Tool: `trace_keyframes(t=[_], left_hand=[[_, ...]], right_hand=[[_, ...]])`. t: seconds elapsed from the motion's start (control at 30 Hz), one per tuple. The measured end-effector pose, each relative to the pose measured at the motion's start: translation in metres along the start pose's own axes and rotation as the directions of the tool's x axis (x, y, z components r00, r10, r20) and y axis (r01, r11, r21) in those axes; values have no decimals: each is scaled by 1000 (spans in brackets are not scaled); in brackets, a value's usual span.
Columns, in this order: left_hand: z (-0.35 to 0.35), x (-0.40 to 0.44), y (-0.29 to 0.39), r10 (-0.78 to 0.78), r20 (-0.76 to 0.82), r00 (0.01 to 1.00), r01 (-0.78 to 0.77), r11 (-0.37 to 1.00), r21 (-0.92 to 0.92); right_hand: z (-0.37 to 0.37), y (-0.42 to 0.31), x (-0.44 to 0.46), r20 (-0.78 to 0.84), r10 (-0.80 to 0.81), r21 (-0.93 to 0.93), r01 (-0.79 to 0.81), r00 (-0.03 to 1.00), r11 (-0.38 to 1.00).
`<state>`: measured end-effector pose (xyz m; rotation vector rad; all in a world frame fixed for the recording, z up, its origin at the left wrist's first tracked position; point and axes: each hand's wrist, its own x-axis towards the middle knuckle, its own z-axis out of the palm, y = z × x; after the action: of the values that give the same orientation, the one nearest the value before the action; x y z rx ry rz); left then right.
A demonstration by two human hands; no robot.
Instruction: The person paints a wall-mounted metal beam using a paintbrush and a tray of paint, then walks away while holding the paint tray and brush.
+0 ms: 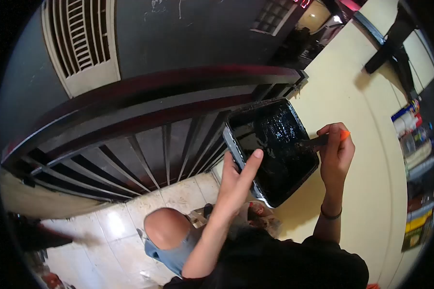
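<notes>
A black rectangular paint tray (232, 139) tilts in front of me, its inside coated with wet, glossy black paint (275, 127). My left hand (238, 180) grips the tray's near left side, thumb over the rim and the other fingers partly hidden beneath. My right hand (337, 151) is closed round a paintbrush (317, 141) with an orange handle end. The brush points into the tray over its right rim. Its bristle end merges with the dark paint, so I cannot tell how deep it sits.
A dark metal gate (166, 149) with slanting bars stands just beyond the tray. Pale yellow surface (371, 192) spreads to the right, with packed goods (414, 149) past it. A person's dark-clothed legs (395, 53) show at upper right. My bent knee (166, 229) is above floor tiles (115, 224).
</notes>
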<state>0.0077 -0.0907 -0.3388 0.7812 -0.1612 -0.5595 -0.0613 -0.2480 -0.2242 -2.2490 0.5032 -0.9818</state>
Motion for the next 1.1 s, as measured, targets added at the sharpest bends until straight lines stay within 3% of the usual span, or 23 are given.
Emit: trace_keyframes(t=[0.1, 0.13, 0.17, 0.23, 0.27, 0.3, 0.37, 0.43, 0.47, 0.5, 0.63, 0.7, 0.73, 0.77, 0.83, 0.93, 1.1], left_hand=[[17, 14, -10, -15, -7, 1000, 16, 995, 96], [22, 17, -14, 43, -12, 999, -41, 990, 138], [28, 18, -19, -36, 2, 999, 35, 989, 142], [44, 23, -25, -53, -50, 997, 59, 989, 139], [49, 26, -37, -11, -59, 998, 18, 992, 124], [56, 25, -37, -61, -72, 996, 70, 989, 131], [72, 27, -43, -89, -89, 992, 92, 995, 37], [81, 27, -49, -43, -113, 993, 50, 997, 62], [84, 28, -51, -17, -113, 993, 23, 998, 51], [87, 25, -55, -2, -119, 993, 6, 999, 34], [92, 6, -62, -7, -147, 989, 6, 1000, -5], [96, -4, -62, 32, -166, 986, -30, 999, 13], [96, -6, -62, 39, -152, 988, -36, 999, 24], [96, -7, -62, 45, -126, 991, -41, 999, 36], [100, -2, -61, 28, -89, 996, -26, 999, 24], [106, 10, -63, -41, -58, 997, 41, 999, -2], [106, 37, -60, -204, 29, 978, 204, 979, 22]], right_hand=[[-18, 25, 30, 38, -101, 197, 91, 994, 976], [-21, 38, 41, 33, -195, 246, 181, 980, 952], [-28, 48, 50, 77, -134, 264, 109, 988, 958], [-34, 60, 60, 129, -74, 367, 22, 989, 930], [-43, 65, 65, 149, -82, 312, 32, 985, 950], [-46, 77, 67, 80, -130, 264, 105, 988, 959], [-58, 89, 72, 52, -89, 336, 67, 995, 940], [-66, 99, 76, 12, -176, 290, 165, 984, 943], [-68, 98, 75, -3, -72, 396, 67, 997, 916], [-69, 98, 76, -36, -89, 483, 95, 995, 871], [-78, 94, 72, 19, -293, 365, 266, 956, 892], [-84, 92, 64, 31, -238, 345, 214, 971, 914], [-85, 98, 60, -36, -318, 293, 315, 947, 903], [-91, 102, 56, -25, -298, 277, 293, 954, 915], [-96, 106, 48, -28, -264, 337, 258, 964, 906], [-115, 105, 41, -42, -242, 244, 245, 969, 938], [-117, 112, 24, -323, -219, 168, 283, 921, 944]])
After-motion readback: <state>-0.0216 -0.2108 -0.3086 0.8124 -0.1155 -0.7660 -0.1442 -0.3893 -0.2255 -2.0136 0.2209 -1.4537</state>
